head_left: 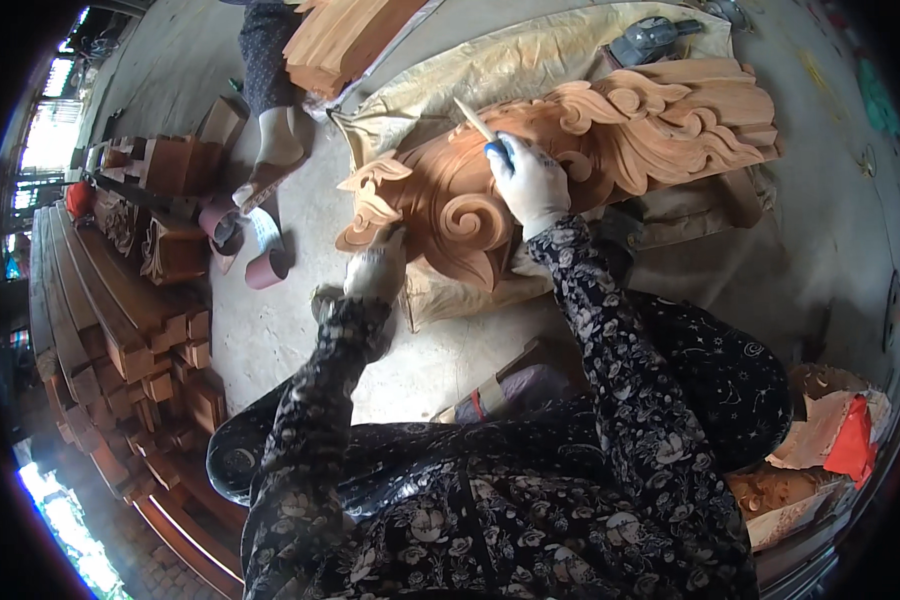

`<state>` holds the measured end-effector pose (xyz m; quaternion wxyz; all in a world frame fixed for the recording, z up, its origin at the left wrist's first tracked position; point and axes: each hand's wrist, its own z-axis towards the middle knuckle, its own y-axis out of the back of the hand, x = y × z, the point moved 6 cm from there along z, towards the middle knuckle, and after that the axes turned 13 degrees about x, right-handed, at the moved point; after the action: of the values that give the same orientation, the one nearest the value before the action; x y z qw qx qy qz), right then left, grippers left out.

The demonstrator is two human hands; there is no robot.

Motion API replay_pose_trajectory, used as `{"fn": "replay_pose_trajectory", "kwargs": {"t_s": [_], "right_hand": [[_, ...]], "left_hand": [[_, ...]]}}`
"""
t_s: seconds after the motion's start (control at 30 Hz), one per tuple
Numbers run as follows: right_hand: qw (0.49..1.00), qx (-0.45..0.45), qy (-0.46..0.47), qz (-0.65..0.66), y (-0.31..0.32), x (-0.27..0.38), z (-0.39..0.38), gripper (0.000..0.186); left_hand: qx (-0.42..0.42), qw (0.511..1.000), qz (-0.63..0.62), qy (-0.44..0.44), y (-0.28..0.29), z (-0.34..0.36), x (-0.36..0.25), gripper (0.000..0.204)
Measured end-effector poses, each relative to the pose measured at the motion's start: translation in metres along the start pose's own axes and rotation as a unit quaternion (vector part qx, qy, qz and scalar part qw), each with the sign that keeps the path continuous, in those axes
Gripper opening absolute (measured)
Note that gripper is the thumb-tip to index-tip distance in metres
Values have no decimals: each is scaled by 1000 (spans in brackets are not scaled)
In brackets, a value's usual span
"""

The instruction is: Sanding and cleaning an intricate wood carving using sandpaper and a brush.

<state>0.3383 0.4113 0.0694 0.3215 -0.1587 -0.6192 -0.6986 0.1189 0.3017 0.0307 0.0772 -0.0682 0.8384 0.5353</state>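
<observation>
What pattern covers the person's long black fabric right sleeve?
The long black fabric right sleeve has pale grey flowers, best seen in the head view.

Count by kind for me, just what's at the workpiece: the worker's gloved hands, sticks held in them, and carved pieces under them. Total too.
Gloved hands: 2 (left hand, right hand)
Pale stick, in the right hand: 1
Carved wooden piece: 1
Total: 4

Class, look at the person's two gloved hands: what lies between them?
In the head view, a spiral scroll, part of the carved wood, lies between the left hand and the right hand.
</observation>
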Motion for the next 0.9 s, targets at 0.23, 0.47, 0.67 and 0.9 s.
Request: {"fn": "replay_pose_trajectory", "kwargs": {"t_s": [0.23,0.47,0.67,0.9], "right_hand": [[996,0,86,9,-89,38,-59,21],[983,160,39,77,-149,107,-102,28],[984,103,95,109,-130,103,-91,24],[986,54,158,21,-98,92,-72,23]], "left_hand": [[106,991,-73,41,-81,-97,91,52],[61,982,-70,167,-77,-169,139,37],[65,989,-83,108,-77,-172,133,41],[168,973,30,155,-45,-130,103,50]]}}
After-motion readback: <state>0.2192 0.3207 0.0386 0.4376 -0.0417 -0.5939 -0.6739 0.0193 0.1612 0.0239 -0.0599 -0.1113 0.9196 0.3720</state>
